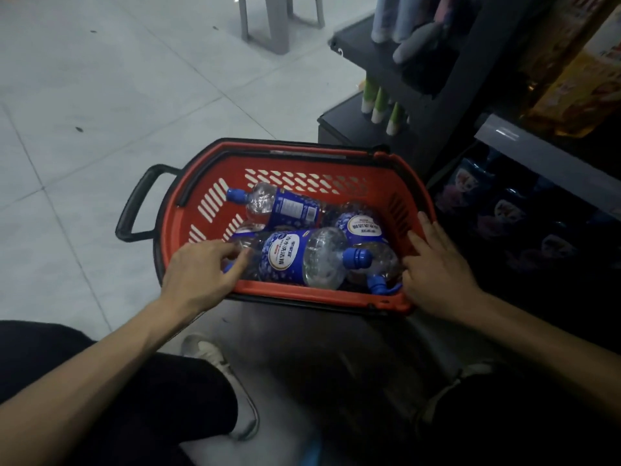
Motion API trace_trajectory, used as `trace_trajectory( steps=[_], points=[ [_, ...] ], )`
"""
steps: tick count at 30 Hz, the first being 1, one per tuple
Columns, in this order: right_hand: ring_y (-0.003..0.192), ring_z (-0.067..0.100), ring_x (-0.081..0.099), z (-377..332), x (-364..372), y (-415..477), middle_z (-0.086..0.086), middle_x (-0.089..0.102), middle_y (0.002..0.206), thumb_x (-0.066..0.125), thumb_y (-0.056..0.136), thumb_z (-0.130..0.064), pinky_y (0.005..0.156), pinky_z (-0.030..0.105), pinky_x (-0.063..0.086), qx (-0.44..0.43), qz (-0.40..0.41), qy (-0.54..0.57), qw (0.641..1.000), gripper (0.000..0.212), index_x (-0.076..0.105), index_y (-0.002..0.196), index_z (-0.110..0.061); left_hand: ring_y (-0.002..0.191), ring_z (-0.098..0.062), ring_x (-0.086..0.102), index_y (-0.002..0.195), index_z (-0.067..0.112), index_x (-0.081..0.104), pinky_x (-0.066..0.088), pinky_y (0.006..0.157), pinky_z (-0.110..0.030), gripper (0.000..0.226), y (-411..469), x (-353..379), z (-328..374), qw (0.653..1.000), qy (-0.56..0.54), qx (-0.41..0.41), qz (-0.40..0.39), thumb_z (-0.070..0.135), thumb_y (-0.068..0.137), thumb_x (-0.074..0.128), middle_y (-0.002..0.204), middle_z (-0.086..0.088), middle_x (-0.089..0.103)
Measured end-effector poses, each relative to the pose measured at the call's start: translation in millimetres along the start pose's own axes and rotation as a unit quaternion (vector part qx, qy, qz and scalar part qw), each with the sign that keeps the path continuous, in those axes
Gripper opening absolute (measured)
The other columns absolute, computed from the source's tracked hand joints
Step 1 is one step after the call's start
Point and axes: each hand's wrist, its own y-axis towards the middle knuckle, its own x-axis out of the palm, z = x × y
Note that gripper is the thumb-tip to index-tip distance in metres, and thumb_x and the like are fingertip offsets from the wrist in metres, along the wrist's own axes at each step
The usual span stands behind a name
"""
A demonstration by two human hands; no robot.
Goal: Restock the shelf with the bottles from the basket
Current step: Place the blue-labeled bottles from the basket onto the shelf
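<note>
Bottles: restock status, unloading not yet started

Bottles (292, 255) of clear plastic with blue labels and blue caps all lie on their sides inside the red basket (302, 297), which stands on the tiled floor (100, 95) just beside the dark shelf (544, 156).

1. Stock count. At least 4 bottles are visible: the front bottle, with its cap pointing right; a rear bottle (282, 206) with its cap pointing left; a third bottle (361, 227) against the right wall; and a fourth, largely buried, marked by a loose-looking blue cap (378, 285) near the front rim. More may lie beneath; the pile hides the bottom of the basket.

2. Shelf condition. The lower tier shows dark blue packs (497, 210). No bottle of the basket's type can be seen on any visible tier, although that area is dim.

3. Hand status. The left hand (201, 270) reaches over the near rim with loosely bent fingers touching the base end of the front bottle; no closed grasp is established. The right hand (437, 264) rests with straight, spread fingers on the right wall of the basket, holding nothing.

4. Assessment. Progress appears to be at or near 0: every visible bottle remains to be lifted out and set upright on the shelf. The front bottle is the probable first pick, as it lies on top and under the left fingers.
</note>
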Motion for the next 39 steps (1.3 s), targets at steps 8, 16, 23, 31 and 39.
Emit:
trace_trajectory(
  steps=[8,16,23,31,39],
  points=[
    [0.156,0.035,-0.005,-28,-1,-40,0.005,0.06,0.14,0.002,0.073,-0.05,0.127,0.047,-0.004,0.042,-0.012,0.011,0.999,0.088,0.074,0.117,-0.025,0.067,-0.026,0.065,0.077,0.016,0.075,0.044,0.068,-0.035,0.057,45,1,-27,0.994,0.029,0.101,0.016,0.053,0.097,0.037,0.071,-0.001,0.071],
    [0.13,0.025,0.049,-1,-1,-30,-0.004,0.075,0.102,0.015,0.087,-0.069,0.117,0.042,0.023,-0.046,0.039,0.0,0.998,0.078,0.077,0.1,-0.025,0.107,-0.034,0.06,0.102,0.014,0.079,0.04,0.096,-0.046,0.042,64,6,-30,0.991,0.095,-0.039,0.088,0.04,0.088,0.049,0.106,-0.01,0.071],
    [0.142,0.02,0.042,30,2,-6,-0.01,0.07,0.123,0.017,0.088,-0.065,0.125,0.054,0.009,-0.068,0.038,0.016,0.997,0.073,0.079,0.108,-0.031,0.146,-0.031,0.029,0.131,0.016,0.066,0.023,0.122,-0.057,0.045,10,35,57,0.943,-0.166,-0.274,0.087,0.045,0.098,0.052,0.139,-0.009,0.059],
    [0.098,0.02,0.058,9,18,-16,-0.007,0.07,0.077,0.031,0.09,-0.045,0.118,0.046,0.03,-0.051,0.138,0.055,0.988,0.056,0.079,0.071,-0.022,0.144,-0.027,0.031,0.127,0.018,0.07,0.027,0.115,-0.03,0.04,36,48,54,0.916,-0.24,-0.246,0.206,0.04,0.094,0.069,0.134,-0.005,0.063],
    [0.11,0.024,0.057,-37,8,-14,-0.002,0.073,0.099,0.014,0.092,-0.053,0.119,0.048,0.024,-0.001,0.094,0.036,0.995,0.069,0.077,0.096,-0.026,0.145,-0.029,0.036,0.143,0.027,0.055,0.012,0.12,-0.064,0.064,91,35,10,0.982,-0.043,-0.181,0.013,0.069,0.095,0.044,0.143,-0.009,0.056]
  ],
)
